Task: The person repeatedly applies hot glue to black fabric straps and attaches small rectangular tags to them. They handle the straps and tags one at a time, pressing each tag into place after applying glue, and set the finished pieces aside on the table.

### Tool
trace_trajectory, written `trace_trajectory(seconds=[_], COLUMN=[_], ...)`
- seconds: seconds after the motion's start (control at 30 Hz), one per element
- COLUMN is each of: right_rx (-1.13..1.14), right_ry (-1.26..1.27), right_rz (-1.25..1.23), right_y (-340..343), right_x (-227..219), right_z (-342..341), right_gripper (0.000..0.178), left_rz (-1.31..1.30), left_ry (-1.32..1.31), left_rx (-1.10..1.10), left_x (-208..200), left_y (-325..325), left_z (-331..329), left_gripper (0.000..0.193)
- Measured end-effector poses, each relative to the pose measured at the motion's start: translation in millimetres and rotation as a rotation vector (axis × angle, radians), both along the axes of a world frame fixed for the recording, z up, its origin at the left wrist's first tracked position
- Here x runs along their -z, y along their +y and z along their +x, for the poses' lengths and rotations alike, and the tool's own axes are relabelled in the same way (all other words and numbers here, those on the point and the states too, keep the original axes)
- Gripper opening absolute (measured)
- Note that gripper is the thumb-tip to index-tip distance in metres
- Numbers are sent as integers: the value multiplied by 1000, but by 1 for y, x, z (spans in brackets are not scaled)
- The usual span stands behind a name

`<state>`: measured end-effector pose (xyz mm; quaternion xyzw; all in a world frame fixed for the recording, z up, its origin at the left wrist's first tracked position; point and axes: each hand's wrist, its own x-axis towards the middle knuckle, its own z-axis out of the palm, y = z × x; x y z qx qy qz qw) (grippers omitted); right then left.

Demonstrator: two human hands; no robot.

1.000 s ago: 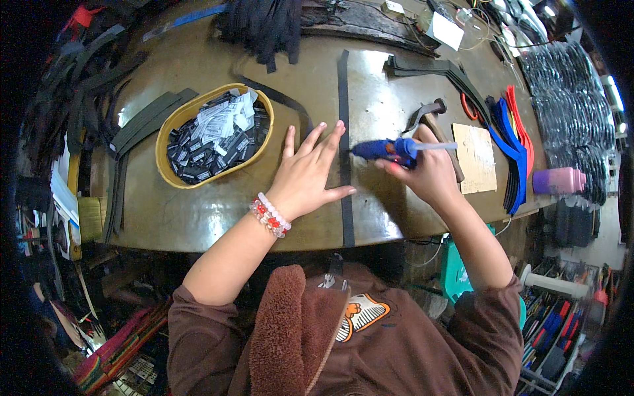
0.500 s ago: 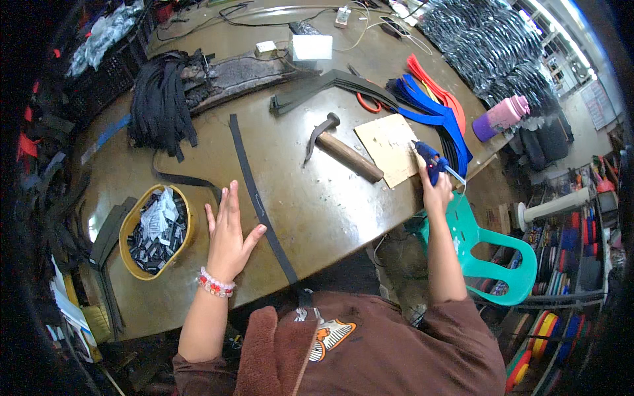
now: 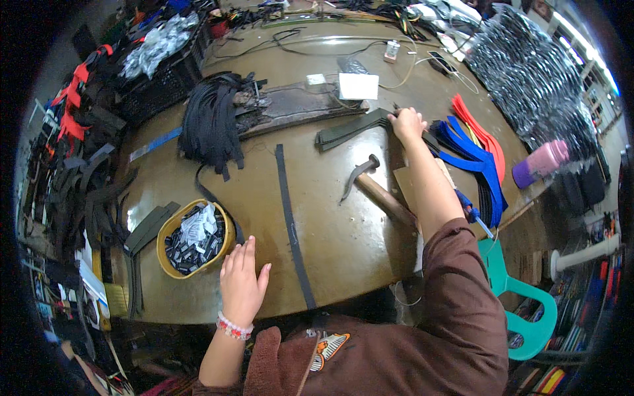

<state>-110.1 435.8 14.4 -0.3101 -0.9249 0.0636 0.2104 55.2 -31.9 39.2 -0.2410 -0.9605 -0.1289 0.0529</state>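
Observation:
My left hand (image 3: 241,278) rests on the table with its fingers stretched out, holding nothing. Beside it stands a yellow oval basket (image 3: 232,228) of small black pieces and a crumpled whitish wrapper. A black webbing strip (image 3: 288,214) lies lengthwise to its right. Farther off, my right hand (image 3: 407,125) reaches to the folded olive-dark webbing (image 3: 350,131), its fingers curled where the scissors lay; what they grip is hidden. Under my right forearm are a tan board (image 3: 404,178) and a blue glue gun (image 3: 470,210) with a clear stick. A wooden-handled hammer (image 3: 386,198) lies left of the forearm.
Blue straps (image 3: 485,162) and red straps (image 3: 485,142) lie at right, near a pink-purple bottle (image 3: 540,164). A black strap bundle (image 3: 210,122) hangs over a dark block (image 3: 297,105) at back left. A green chair (image 3: 528,300) stands by the table's right edge.
My right hand has let go of the glue gun and moved forward and left to the olive webbing and scissors. The view has shifted; my left hand stays near the basket.

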Motion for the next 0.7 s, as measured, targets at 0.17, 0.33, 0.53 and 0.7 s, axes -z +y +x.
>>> trace_trajectory(seconds=[0.17, 0.33, 0.53, 0.7], right_rx=[-110, -881, -972, -717], right_ry=[113, 274, 302, 52], right_rz=[201, 87, -396, -603], right_y=[-30, -170, -236, -247], right_x=[-42, -126, -106, -24], right_z=[8, 114, 202, 169], right_gripper=[17, 13, 15, 18], left_rz=[262, 650, 685, 514], left_ry=[-55, 200, 256, -64], left_rx=[-16, 118, 213, 8], left_x=[-35, -74, -63, 2], left_y=[-5, 29, 37, 34], left_z=[8, -11, -18, -29], left_gripper=[51, 43, 14, 20])
